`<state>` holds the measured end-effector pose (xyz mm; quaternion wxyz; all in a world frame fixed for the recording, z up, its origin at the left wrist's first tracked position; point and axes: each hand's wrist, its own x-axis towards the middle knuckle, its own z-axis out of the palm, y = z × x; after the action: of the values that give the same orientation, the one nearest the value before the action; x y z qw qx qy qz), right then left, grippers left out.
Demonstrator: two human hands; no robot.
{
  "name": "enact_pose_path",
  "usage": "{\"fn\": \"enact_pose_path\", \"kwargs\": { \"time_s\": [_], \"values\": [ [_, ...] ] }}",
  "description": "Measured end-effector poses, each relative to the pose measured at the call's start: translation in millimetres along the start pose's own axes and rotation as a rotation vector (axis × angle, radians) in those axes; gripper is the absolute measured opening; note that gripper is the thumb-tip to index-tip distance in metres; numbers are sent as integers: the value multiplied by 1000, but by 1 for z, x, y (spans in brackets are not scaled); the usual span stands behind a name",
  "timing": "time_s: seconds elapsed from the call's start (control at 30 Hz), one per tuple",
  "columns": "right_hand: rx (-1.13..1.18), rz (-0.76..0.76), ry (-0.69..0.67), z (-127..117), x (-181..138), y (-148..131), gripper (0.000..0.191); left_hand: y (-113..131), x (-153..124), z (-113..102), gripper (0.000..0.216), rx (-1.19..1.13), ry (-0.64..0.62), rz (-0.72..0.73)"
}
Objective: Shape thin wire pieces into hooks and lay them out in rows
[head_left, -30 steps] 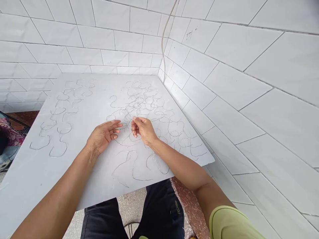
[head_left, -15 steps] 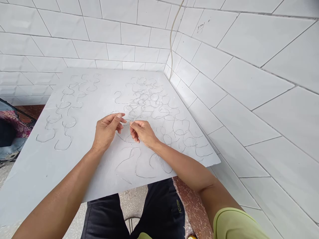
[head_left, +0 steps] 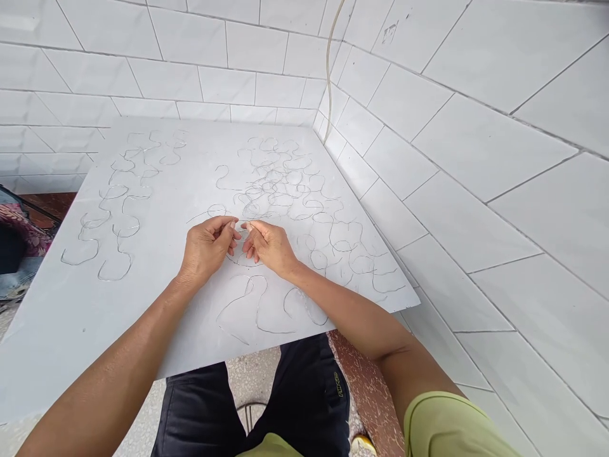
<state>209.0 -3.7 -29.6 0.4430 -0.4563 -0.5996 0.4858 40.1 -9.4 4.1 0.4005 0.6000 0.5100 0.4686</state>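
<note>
My left hand (head_left: pixel 207 249) hovers over the near middle of a white board (head_left: pixel 114 336), thumb and forefinger pinched together. Just beside it, my right hand (head_left: pixel 270 246) is also pinched, its fingertips almost touching those of the left. A fine thread-like wire seems to run between the fingertips, though it is too thin to follow clearly. Thin bent wires lie on the board around both hands. One S-shaped wire (head_left: pixel 257 311) rests in front of them, close to the board's near edge.
Overlapping curved wires (head_left: pixel 328 219) spread across the board's right side. Another group of bent wires (head_left: pixel 114 280) lies at the left. White tiled walls (head_left: pixel 476 190) border the back and right; a pale cable (head_left: pixel 328 70) hangs in the corner. Patterned fabric (head_left: pixel 28 222) is at far left.
My fingertips have come closer together, and the left thumb has closed against the forefinger. The right hand has shifted slightly up and left. The view has tilted a little downward.
</note>
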Motion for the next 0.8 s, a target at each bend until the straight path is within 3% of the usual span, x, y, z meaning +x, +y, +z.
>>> {"fn": "enact_pose_path", "kwargs": {
  "time_s": [0.8],
  "values": [
    [-88,-18,-1,-2,0,3,27,-6,0,1,30,-35,-93,-69]
  ]
}}
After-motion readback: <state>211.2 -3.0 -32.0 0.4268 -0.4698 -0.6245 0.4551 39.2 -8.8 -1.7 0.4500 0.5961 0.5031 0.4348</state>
